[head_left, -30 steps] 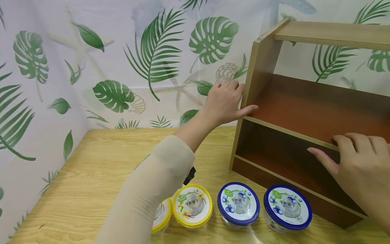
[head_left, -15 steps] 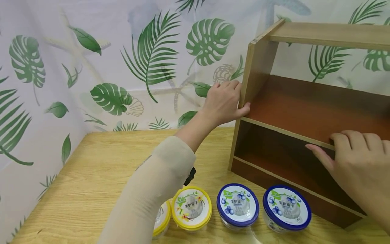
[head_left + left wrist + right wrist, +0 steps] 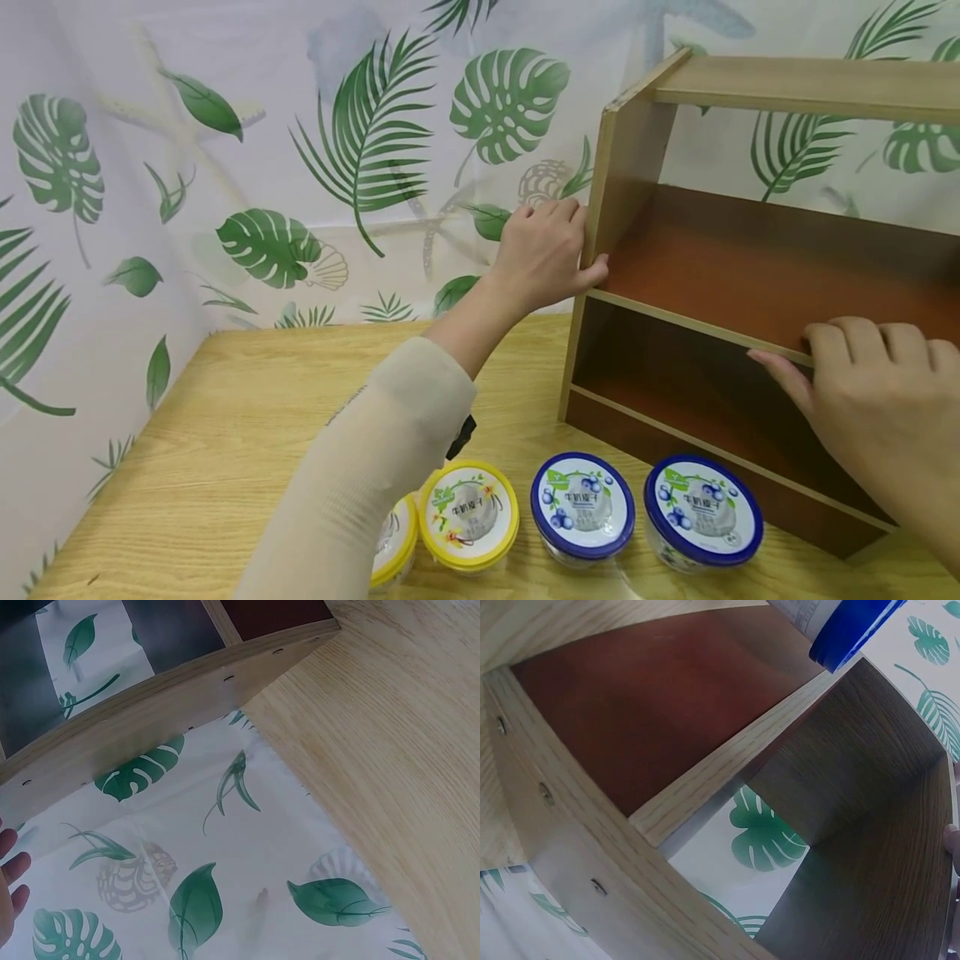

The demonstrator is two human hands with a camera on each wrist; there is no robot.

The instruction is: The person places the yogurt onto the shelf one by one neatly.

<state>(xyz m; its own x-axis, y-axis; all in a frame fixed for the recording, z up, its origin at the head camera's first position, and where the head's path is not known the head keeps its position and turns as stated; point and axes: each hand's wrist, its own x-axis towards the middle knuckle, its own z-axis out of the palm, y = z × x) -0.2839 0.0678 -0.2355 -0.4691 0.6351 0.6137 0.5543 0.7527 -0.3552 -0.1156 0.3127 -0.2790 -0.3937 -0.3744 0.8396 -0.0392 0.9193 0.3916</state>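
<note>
A small wooden shelf unit (image 3: 810, 83) stands on the table at the right. My left hand (image 3: 542, 250) grips its left side panel, thumb round the front edge and fingers along the outside. With fingers over the top and thumb below, my right hand (image 3: 881, 392) holds the front edge of the middle board. Only the fingers (image 3: 16, 866) of the left hand show in the left wrist view, beside the panel. The right wrist view catches some right-hand fingertips (image 3: 951, 841) at its right edge.
Before the shelf unit stand two blue-lidded tubs (image 3: 583, 505) (image 3: 703, 510) and two yellow-lidded tubs (image 3: 469, 515), one partly behind my left sleeve (image 3: 375, 467). A leaf-print cloth (image 3: 300, 150) hangs behind the wooden table (image 3: 247, 417).
The left thumb has drawn in closer against the side panel. The shelf unit and both hands sit slightly further left in the head view, with the backdrop shifting left too.
</note>
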